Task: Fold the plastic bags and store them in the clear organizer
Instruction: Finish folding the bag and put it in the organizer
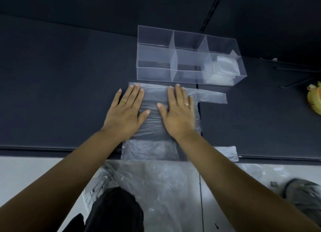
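Note:
A clear plastic bag (153,124) lies flat on the dark mat, its handle strips pointing right. My left hand (127,111) presses flat on the bag's left side, fingers straight and spread. My right hand (178,111) presses flat on its right side in the same way. Just beyond the bag stands the clear organizer (152,57) with several compartments. Folded white bags (220,70) fill its near right compartment; the other compartments look empty.
The dark mat (60,92) ends at a front edge near my wrists, with pale floor below. More clear plastic (161,188) lies on the floor by my knee and grey shoes. A yellow soft toy (314,97) sits at the right edge.

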`<state>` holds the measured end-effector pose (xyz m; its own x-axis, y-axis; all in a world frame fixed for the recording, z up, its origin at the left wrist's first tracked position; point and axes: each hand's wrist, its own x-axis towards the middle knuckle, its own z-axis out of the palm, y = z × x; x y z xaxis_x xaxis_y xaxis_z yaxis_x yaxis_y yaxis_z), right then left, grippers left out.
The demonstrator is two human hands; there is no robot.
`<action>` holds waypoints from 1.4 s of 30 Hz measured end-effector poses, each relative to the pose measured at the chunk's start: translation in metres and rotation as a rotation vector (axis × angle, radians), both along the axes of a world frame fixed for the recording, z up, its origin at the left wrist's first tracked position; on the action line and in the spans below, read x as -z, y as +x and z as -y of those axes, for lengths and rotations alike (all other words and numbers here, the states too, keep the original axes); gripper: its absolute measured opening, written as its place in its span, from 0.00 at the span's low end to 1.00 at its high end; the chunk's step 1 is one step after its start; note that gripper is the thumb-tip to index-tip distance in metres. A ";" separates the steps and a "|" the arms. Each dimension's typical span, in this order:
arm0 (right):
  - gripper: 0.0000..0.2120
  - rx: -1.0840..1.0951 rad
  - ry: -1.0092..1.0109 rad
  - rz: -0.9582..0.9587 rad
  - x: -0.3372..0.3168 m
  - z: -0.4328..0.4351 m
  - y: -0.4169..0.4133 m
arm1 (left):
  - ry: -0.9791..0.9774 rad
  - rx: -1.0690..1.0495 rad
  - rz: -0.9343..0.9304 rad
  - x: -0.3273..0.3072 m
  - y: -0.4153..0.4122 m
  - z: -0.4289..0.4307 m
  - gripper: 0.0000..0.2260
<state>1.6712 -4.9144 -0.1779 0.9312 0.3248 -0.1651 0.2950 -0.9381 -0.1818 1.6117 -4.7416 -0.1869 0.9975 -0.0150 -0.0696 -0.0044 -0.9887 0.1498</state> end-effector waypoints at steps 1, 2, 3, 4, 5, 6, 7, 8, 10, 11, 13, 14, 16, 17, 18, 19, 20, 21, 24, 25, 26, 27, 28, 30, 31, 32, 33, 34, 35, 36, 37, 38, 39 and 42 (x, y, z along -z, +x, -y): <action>0.33 0.037 -0.026 0.037 0.003 0.018 0.005 | 0.014 0.015 0.001 0.000 0.000 -0.002 0.35; 0.33 0.086 -0.042 0.068 0.005 0.037 0.009 | 0.029 0.021 -0.010 -0.001 -0.001 -0.003 0.35; 0.32 0.145 -0.057 0.089 0.006 0.056 0.014 | 0.042 0.018 -0.027 -0.002 -0.002 -0.004 0.35; 0.32 0.215 -0.071 0.101 0.006 0.076 0.019 | 0.057 0.011 -0.049 -0.004 -0.002 -0.005 0.35; 0.32 0.295 -0.084 0.098 0.003 0.094 0.021 | 0.075 0.000 -0.068 -0.007 -0.005 -0.006 0.35; 0.32 0.372 -0.097 0.091 -0.001 0.108 0.023 | 0.085 -0.016 -0.068 -0.011 -0.009 -0.007 0.35; 0.32 0.431 -0.111 0.091 -0.006 0.117 0.022 | 0.082 -0.020 -0.027 -0.016 -0.014 -0.007 0.34; 0.31 0.461 -0.117 0.109 -0.011 0.119 0.018 | 0.062 -0.005 0.049 -0.021 -0.021 -0.005 0.32; 0.29 0.394 -0.030 0.197 -0.020 0.097 -0.006 | -0.011 0.061 0.207 -0.026 -0.038 0.007 0.27; 0.28 0.301 0.052 0.226 -0.024 0.076 -0.026 | -0.046 0.102 0.247 -0.026 -0.047 0.015 0.26; 0.27 0.085 0.191 0.190 -0.022 0.029 -0.072 | -0.071 0.178 0.187 -0.023 -0.064 0.030 0.26; 0.27 0.004 0.206 0.136 -0.017 0.011 -0.093 | -0.054 0.203 0.123 -0.021 -0.072 0.033 0.28; 0.27 -0.043 0.122 0.044 -0.008 -0.003 -0.112 | 0.017 0.215 0.025 -0.015 -0.084 0.031 0.30; 0.28 -0.019 0.052 0.028 -0.004 0.004 -0.110 | 0.046 0.205 0.005 -0.014 -0.087 0.026 0.30; 0.30 0.011 -0.001 0.035 -0.002 0.017 -0.104 | 0.061 0.195 0.003 -0.012 -0.089 0.020 0.30; 0.32 0.040 -0.025 0.051 -0.002 0.033 -0.097 | 0.070 0.194 0.011 -0.011 -0.091 0.016 0.31; 0.33 0.072 -0.033 0.070 -0.003 0.052 -0.091 | 0.072 0.198 0.017 -0.010 -0.092 0.012 0.31; 0.33 0.106 -0.039 0.076 -0.004 0.073 -0.085 | 0.071 0.204 0.015 -0.009 -0.093 0.011 0.31; 0.32 0.253 -0.088 0.077 -0.006 0.139 -0.072 | 0.073 0.211 0.007 -0.009 -0.093 0.009 0.31; 0.32 0.316 -0.106 0.074 -0.006 0.159 -0.069 | 0.077 0.213 0.008 -0.010 -0.093 0.008 0.32; 0.33 0.377 -0.112 0.076 -0.008 0.175 -0.067 | 0.078 0.226 0.005 -0.010 -0.094 0.007 0.34; 0.33 0.429 -0.109 0.084 -0.010 0.186 -0.066 | 0.082 0.257 0.012 -0.010 -0.094 0.005 0.36; 0.33 0.462 -0.088 0.100 -0.012 0.190 -0.067 | 0.087 0.303 0.026 -0.010 -0.096 0.002 0.38; 0.33 0.399 0.055 0.143 -0.019 0.180 -0.076 | 0.085 0.404 0.054 -0.009 -0.101 -0.002 0.36; 0.33 0.282 0.162 0.148 -0.022 0.167 -0.085 | 0.082 0.449 0.080 -0.009 -0.103 -0.004 0.32; 0.34 0.131 0.234 0.139 -0.023 0.151 -0.097 | 0.075 0.477 0.130 -0.009 -0.106 -0.005 0.27; 0.36 -0.027 0.249 0.123 -0.020 0.135 -0.111 | 0.060 0.484 0.177 -0.009 -0.108 -0.005 0.23; 0.38 -0.157 0.221 0.117 -0.017 0.120 -0.122 | 0.036 0.475 0.225 -0.010 -0.111 -0.005 0.21; 0.37 -0.229 0.201 0.125 -0.014 0.109 -0.129 | 0.004 0.461 0.273 -0.012 -0.113 -0.005 0.19; 0.34 -0.236 0.208 0.140 -0.011 0.103 -0.134 | -0.029 0.452 0.324 -0.014 -0.115 -0.004 0.16; 0.28 -0.193 0.245 0.165 -0.010 0.101 -0.135 | -0.068 0.442 0.354 -0.018 -0.117 -0.002 0.16; 0.19 -0.138 0.293 0.212 -0.011 0.102 -0.132 | -0.113 0.436 0.364 -0.022 -0.118 -0.002 0.19; 0.10 -0.110 0.331 0.266 -0.014 0.106 -0.129 | -0.171 0.427 0.356 -0.028 -0.118 -0.002 0.21; 0.05 -0.097 0.312 0.272 -0.027 0.125 -0.121 | -0.430 0.347 0.241 -0.043 -0.115 -0.009 0.16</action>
